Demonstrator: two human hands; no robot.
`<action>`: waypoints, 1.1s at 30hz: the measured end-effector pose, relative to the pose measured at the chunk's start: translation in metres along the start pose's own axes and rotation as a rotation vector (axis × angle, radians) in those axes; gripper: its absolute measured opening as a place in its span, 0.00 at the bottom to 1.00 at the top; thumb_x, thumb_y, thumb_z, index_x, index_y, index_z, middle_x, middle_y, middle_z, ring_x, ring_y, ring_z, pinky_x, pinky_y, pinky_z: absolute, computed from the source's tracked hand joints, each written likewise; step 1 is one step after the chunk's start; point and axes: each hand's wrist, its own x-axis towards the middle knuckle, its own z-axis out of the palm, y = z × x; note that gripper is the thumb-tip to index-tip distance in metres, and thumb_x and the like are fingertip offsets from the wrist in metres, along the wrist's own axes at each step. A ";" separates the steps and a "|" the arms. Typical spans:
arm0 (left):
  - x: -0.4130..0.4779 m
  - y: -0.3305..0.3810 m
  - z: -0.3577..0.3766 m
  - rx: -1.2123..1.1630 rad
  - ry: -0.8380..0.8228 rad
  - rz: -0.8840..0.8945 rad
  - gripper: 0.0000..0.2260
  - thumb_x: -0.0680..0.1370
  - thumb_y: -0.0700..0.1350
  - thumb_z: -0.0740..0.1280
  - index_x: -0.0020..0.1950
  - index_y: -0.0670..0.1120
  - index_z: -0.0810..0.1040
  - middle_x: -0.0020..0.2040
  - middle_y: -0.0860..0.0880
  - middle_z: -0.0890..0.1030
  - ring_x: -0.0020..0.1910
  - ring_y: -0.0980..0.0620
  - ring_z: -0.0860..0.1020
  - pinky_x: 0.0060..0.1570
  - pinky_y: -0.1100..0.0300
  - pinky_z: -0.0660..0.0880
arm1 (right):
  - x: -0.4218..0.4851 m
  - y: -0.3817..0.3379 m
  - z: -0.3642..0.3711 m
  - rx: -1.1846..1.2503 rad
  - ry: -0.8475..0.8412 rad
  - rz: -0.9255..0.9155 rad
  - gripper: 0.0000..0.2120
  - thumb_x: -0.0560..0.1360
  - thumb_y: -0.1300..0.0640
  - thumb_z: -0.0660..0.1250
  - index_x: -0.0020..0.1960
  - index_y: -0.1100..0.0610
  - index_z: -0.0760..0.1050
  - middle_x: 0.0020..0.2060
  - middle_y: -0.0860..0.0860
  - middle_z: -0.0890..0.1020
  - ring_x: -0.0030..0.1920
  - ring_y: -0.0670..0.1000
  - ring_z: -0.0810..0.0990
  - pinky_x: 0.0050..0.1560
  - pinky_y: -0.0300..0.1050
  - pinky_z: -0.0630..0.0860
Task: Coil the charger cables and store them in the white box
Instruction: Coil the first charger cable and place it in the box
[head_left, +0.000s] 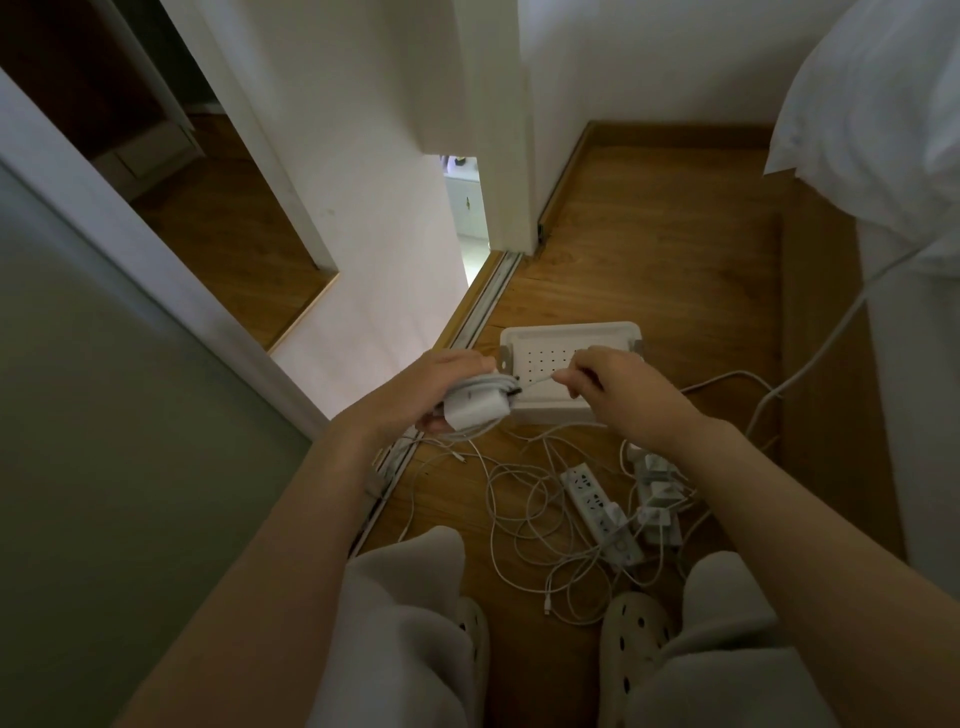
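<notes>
Leftmost: left hand (441, 387), fingers curled round a charger (475, 411) with its cable (480, 388) wound about it, gripped seemingly to stop the turns slipping. Next: right hand (613, 387), pinching the tail (537, 386), drawn taut between hands, likely for a last wrap. Box (571, 328): just beyond and beneath both hands, perforated base showing. Loose cables (519, 499), power strip (600, 512), adapters (657, 488): below the right hand, uncoiled. Surface: wooden floor (649, 234); door track (483, 306) beyond the left hand; white bedding (872, 104) far right.
</notes>
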 end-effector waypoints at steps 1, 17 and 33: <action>-0.002 -0.001 -0.003 -0.041 -0.003 0.054 0.13 0.80 0.52 0.58 0.43 0.54 0.80 0.45 0.41 0.79 0.43 0.37 0.73 0.39 0.57 0.68 | -0.001 0.005 0.000 0.089 -0.059 0.039 0.15 0.80 0.49 0.56 0.37 0.53 0.71 0.32 0.47 0.73 0.33 0.46 0.70 0.34 0.37 0.65; 0.015 -0.024 -0.006 0.034 0.145 -0.088 0.07 0.81 0.48 0.56 0.45 0.53 0.71 0.44 0.51 0.73 0.39 0.55 0.75 0.33 0.66 0.72 | 0.001 -0.022 -0.026 -0.342 0.622 -0.106 0.08 0.75 0.48 0.67 0.43 0.51 0.81 0.33 0.45 0.81 0.30 0.45 0.76 0.25 0.31 0.60; 0.031 -0.049 -0.005 0.151 0.289 0.140 0.09 0.82 0.49 0.53 0.61 0.54 0.68 0.55 0.51 0.74 0.48 0.56 0.76 0.37 0.69 0.76 | -0.009 -0.043 -0.028 0.058 0.538 0.182 0.07 0.77 0.53 0.64 0.41 0.53 0.73 0.29 0.42 0.72 0.28 0.39 0.70 0.27 0.30 0.61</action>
